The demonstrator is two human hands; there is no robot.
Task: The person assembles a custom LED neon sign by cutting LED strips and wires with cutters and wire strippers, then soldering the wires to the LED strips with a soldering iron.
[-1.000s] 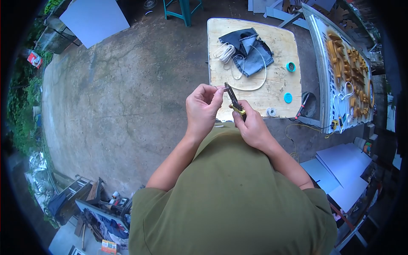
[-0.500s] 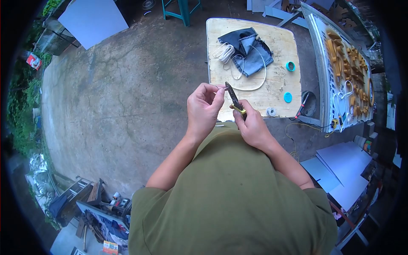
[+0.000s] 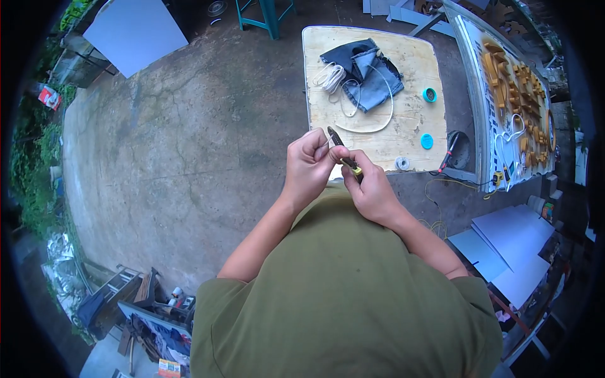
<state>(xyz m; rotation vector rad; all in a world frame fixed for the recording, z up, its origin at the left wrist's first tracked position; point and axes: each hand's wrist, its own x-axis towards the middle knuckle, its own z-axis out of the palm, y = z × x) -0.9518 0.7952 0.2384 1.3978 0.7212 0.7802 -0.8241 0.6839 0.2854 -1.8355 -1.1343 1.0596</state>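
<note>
My right hand [image 3: 373, 192] is closed around the wire strippers [image 3: 336, 140], which have a dark jaw and yellow-edged handles. The tool points up and to the left. My left hand [image 3: 306, 165] is closed beside the jaw, its fingers pinching a thin white wire, and its thumb lies against the tool. Most of the pinched end is hidden by the fingers. Beyond my hands, a white cable [image 3: 382, 130] curves across the wooden tabletop [image 3: 403, 63] from a bundled white coil [image 3: 330, 78]. That coil rests against folded blue denim [image 3: 378, 87].
A round teal container [image 3: 430, 95], a teal lid [image 3: 426, 142] and a small solder-like spool [image 3: 402, 164] sit on the tabletop's right side. Farther right stands a board [image 3: 504, 113] bearing yellow-brown pieces. A red-and-black tool [image 3: 449, 151] lies between them. A green stool [image 3: 271, 22] stands behind.
My left thumb has come down onto the strippers, and its fingers have curled tighter beside the jaw. The strippers have shifted slightly left and down.
</note>
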